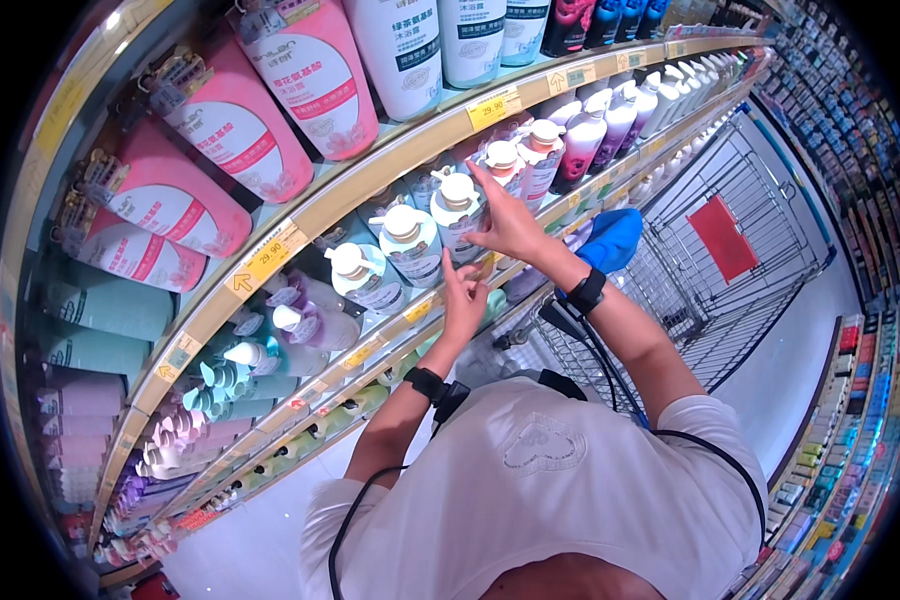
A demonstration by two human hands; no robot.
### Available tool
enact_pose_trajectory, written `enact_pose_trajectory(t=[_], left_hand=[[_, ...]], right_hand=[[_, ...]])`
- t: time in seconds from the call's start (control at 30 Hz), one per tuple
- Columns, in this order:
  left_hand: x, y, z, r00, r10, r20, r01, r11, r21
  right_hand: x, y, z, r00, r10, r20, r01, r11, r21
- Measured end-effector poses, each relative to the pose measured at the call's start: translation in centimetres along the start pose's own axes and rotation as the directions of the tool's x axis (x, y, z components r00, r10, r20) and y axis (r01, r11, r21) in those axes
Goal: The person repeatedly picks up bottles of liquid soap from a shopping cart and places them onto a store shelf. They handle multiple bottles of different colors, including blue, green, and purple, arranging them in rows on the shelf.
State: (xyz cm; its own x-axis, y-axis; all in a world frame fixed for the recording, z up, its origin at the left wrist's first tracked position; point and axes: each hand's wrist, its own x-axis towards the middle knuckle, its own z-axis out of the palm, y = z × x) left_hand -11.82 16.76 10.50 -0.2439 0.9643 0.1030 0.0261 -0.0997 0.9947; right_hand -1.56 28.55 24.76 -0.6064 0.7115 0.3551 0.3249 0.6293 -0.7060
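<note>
On the middle shelf stands a row of white-topped pump bottles. My right hand (pixel 510 222) is at the right side of one pump bottle (pixel 458 207), its thumb and fingers spread along that side. My left hand (pixel 462 300) is lower, near the base of the same bottle. Its index finger points up and the other fingers are partly bent; whether the fingertip touches the bottle I cannot tell. To the left are two similar bottles, a blue-white pump bottle (pixel 410 245) and another white-capped bottle (pixel 367 278). Both wrists wear dark bands.
Large pink bottles (pixel 232 130) fill the upper shelf, above a yellow price rail (pixel 270 255). Purple pump bottles (pixel 582 140) stand farther right. A metal shopping cart (pixel 670 300) with a red panel and a blue item (pixel 612 240) is at my right. More stocked shelves (pixel 840 450) line the far right.
</note>
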Motion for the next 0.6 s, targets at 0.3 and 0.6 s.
enact_pose_trajectory(t=[0.3, 0.6], left_hand=[[-1.2, -0.2, -0.6, 0.996, 0.085, 0.007, -0.085, 0.989, 0.122], [-1.8, -3.8, -1.4, 0.975, 0.177, 0.132, -0.208, 0.939, 0.275]], right_hand=[[-3.1, -0.3, -0.2, 0.998, -0.062, 0.031, 0.066, 0.987, -0.149], [-5.7, -1.0, 1.6, 0.997, -0.074, 0.007, 0.074, 0.986, -0.146]])
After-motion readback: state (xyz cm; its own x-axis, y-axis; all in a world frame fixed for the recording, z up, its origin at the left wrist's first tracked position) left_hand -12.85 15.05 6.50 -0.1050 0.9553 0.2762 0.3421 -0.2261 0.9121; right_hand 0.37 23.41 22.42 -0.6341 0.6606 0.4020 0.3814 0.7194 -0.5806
